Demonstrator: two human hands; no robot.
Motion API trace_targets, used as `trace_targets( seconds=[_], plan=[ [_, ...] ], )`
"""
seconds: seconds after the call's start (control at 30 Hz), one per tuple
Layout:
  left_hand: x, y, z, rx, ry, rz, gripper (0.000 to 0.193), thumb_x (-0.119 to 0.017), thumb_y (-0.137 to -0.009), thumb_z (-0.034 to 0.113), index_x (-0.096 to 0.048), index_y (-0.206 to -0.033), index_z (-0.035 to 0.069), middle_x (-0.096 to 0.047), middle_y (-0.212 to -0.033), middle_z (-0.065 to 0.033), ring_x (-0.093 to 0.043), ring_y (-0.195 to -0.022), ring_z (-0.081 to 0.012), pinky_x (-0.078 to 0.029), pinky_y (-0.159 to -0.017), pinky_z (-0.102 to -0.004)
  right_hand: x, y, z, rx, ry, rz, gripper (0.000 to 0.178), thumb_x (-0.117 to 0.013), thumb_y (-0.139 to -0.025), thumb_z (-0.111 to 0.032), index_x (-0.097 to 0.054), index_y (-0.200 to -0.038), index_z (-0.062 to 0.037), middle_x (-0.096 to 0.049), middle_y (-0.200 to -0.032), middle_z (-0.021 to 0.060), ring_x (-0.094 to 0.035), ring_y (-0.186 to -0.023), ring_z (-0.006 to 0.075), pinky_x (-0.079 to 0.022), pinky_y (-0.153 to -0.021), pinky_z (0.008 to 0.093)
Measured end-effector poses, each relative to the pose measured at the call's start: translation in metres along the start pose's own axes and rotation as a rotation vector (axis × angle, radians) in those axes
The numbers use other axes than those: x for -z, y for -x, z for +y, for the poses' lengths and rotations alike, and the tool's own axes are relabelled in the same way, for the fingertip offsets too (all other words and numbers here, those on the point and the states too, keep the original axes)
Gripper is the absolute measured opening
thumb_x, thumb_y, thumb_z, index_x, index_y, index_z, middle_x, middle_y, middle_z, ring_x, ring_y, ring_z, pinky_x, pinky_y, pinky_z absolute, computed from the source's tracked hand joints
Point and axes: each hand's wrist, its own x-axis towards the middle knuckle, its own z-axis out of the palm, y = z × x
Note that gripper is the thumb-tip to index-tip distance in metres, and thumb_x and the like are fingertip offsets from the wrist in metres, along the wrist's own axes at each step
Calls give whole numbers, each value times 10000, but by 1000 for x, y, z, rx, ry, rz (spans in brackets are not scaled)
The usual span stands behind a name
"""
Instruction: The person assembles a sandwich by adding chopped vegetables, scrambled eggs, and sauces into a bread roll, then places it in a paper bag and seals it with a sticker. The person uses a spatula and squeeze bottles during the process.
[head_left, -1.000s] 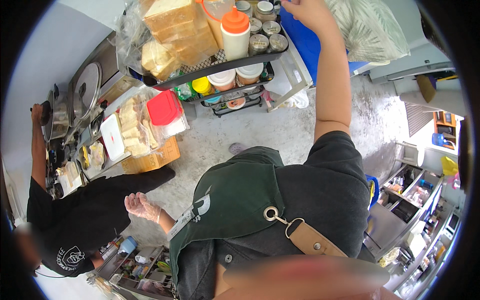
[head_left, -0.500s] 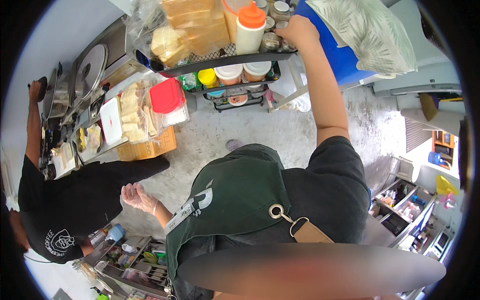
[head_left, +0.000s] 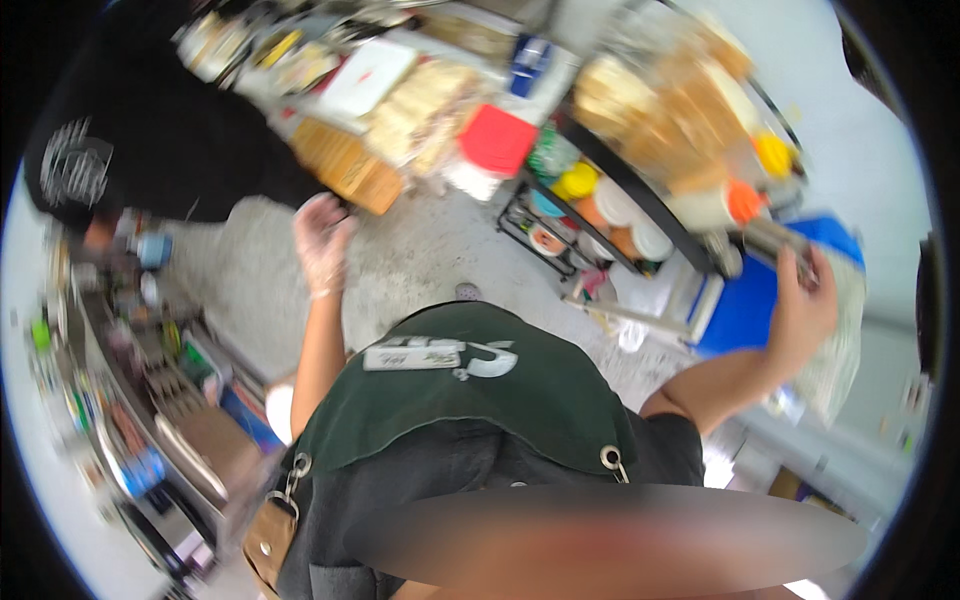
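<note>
My left hand [head_left: 322,245], in a clear plastic glove, hangs in the air over the floor, its loosely curled fingers apart and holding nothing. Out to the right, my bare right hand [head_left: 806,305] is closed around a small jar [head_left: 806,268], blurred and mostly covered by the fingers. That hand is in front of a blue container [head_left: 745,300] and a pale leaf-print cloth [head_left: 838,345]. Just left of it, a squeeze bottle with an orange cap [head_left: 742,200] and bagged bread loaves [head_left: 690,120] are on the black rack [head_left: 640,190].
Lidded tubs [head_left: 615,205] fill the rack's lower shelves. A counter at the upper left holds a red-lidded box [head_left: 496,140], bagged bread slices [head_left: 420,110] and a wooden board [head_left: 345,165]. A co-worker in a black shirt [head_left: 170,130] stands on the left, beside shelving [head_left: 180,390].
My right hand has come away from the jars on the rack with a small jar in it. My left hand has risen. My view has swung round, blurring the scene.
</note>
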Motion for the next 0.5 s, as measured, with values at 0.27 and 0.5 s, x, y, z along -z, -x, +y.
trace_targets(
  seconds=[0.27, 0.5],
  plan=[
    [-1, 8, 78, -180, -12, -337, 835, -903, -643, 256, -484, -1347, 93, -525, -1369, -96, -532, -1236, -251, -459, -985, -421, -175, 154, -214, 780, -533, -924, 381, -824, -716, -82, -690, -1068, -26, -642, -956, 48, -575, -786, 97, -490, -607, 206],
    [168, 3, 74, -56, -29, 208, 437, -818, -666, 139, -671, -1069, 59, -714, -993, -79, -687, -912, -202, -535, -844, -330, -260, 339, -383, 1345, -886, -1418, 414, -858, -667, -155, -702, -1025, -17, -636, -834, 30, -510, -621, 62, -417, -522, 204]
  ],
)
